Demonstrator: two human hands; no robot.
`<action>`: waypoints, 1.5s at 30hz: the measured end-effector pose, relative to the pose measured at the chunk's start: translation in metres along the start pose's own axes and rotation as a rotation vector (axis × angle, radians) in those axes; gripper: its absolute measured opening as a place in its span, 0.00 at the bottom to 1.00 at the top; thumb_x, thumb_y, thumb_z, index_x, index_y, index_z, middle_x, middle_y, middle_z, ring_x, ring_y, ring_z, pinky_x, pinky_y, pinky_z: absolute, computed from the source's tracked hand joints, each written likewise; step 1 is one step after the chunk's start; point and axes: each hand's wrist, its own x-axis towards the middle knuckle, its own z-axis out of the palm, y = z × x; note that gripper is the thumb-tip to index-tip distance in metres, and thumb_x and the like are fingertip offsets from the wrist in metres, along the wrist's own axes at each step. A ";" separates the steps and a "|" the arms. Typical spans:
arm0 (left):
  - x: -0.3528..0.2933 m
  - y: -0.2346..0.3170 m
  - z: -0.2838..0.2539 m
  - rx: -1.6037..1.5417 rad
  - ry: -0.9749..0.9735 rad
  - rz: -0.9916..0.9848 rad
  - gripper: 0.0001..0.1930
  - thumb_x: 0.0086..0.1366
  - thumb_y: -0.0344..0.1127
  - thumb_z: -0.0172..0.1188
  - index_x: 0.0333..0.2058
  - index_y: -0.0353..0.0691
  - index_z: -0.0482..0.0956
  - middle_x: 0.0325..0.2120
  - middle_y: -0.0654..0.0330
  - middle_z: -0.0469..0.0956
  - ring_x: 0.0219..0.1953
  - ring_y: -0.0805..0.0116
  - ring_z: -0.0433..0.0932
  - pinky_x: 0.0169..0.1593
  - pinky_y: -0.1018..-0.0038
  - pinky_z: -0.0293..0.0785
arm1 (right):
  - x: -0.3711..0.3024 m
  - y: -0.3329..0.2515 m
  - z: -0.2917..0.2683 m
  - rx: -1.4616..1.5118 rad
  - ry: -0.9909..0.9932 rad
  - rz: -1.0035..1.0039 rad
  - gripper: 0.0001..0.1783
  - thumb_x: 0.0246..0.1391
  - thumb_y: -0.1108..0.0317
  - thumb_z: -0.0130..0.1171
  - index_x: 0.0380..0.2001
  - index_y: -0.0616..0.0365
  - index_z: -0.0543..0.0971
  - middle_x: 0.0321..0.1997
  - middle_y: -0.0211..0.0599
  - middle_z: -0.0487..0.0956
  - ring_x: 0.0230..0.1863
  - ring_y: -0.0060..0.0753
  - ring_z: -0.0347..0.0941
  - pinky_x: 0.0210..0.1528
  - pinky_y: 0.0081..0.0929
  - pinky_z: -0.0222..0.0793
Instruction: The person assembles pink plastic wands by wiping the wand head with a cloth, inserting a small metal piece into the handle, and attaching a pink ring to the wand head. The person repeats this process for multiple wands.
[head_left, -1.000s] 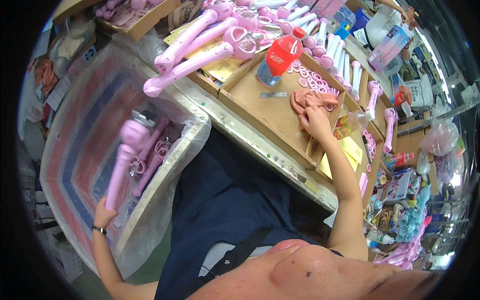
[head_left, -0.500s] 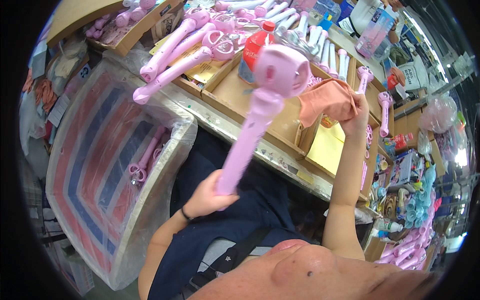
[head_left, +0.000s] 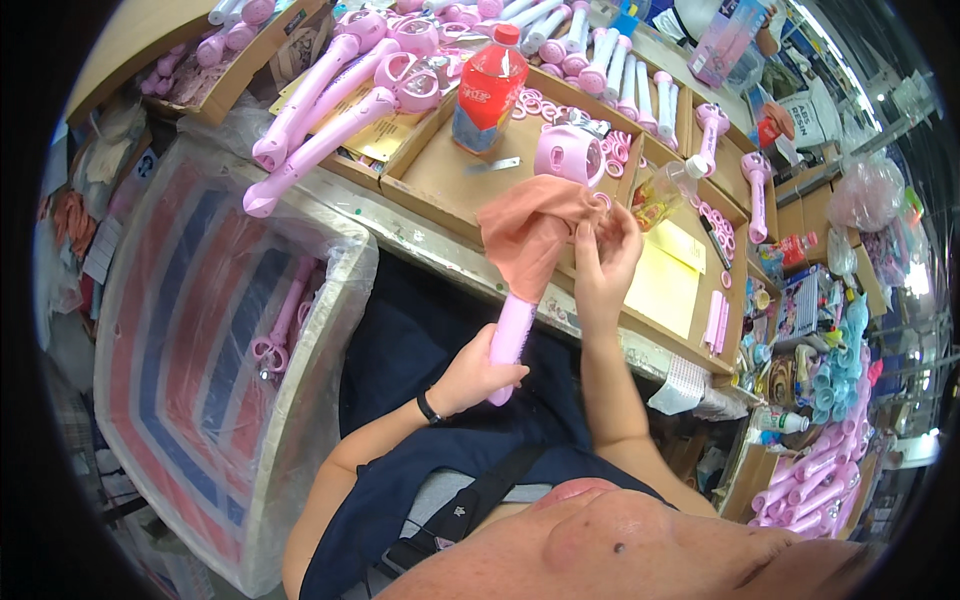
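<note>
My left hand (head_left: 468, 374) is closed around the handle of a pink plastic toy wand (head_left: 514, 328), which stands upright and leans a little to the right. Its rounded head points toward the cardboard trays. An orange cloth (head_left: 535, 236) hangs over the wand's neck and hides that stretch of it. The cloth's right edge is pinched in the fingers of my right hand (head_left: 606, 262), just beside the neck. Below the cloth, part of the handle shows.
A red-labelled bottle (head_left: 490, 92) and a clear bottle (head_left: 668, 190) stand in the cardboard tray (head_left: 425, 185). Several finished-looking pink wands (head_left: 335, 140) lie at the left. A plastic-wrapped striped bin (head_left: 215, 350) stands left of me. Yellow paper (head_left: 660, 285) lies at the right.
My right hand has come left with the orange cloth and brought it onto the wand. The wand has lowered and shifted slightly right in my left hand.
</note>
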 end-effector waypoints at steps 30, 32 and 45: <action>0.007 -0.012 -0.012 0.257 0.568 1.102 0.25 0.63 0.34 0.49 0.55 0.29 0.56 0.58 0.45 0.55 0.62 0.53 0.56 0.64 0.62 0.48 | -0.007 -0.007 0.024 0.807 -0.157 0.629 0.14 0.56 0.59 0.53 0.38 0.57 0.71 0.32 0.36 0.75 0.32 0.30 0.74 0.36 0.27 0.73; 0.010 -0.017 -0.011 0.200 0.570 1.041 0.28 0.65 0.40 0.48 0.58 0.29 0.54 0.59 0.45 0.53 0.64 0.54 0.53 0.65 0.62 0.46 | -0.038 -0.009 0.027 0.617 -0.210 0.663 0.13 0.55 0.63 0.54 0.38 0.59 0.71 0.34 0.35 0.75 0.35 0.28 0.74 0.38 0.26 0.71; 0.021 0.065 -0.076 -0.513 0.337 0.684 0.34 0.63 0.63 0.45 0.53 0.37 0.63 0.45 0.55 0.72 0.40 0.65 0.75 0.45 0.70 0.72 | -0.095 0.016 0.005 -0.705 -0.826 -0.012 0.25 0.36 0.64 0.66 0.40 0.55 0.69 0.32 0.43 0.77 0.36 0.47 0.75 0.33 0.39 0.70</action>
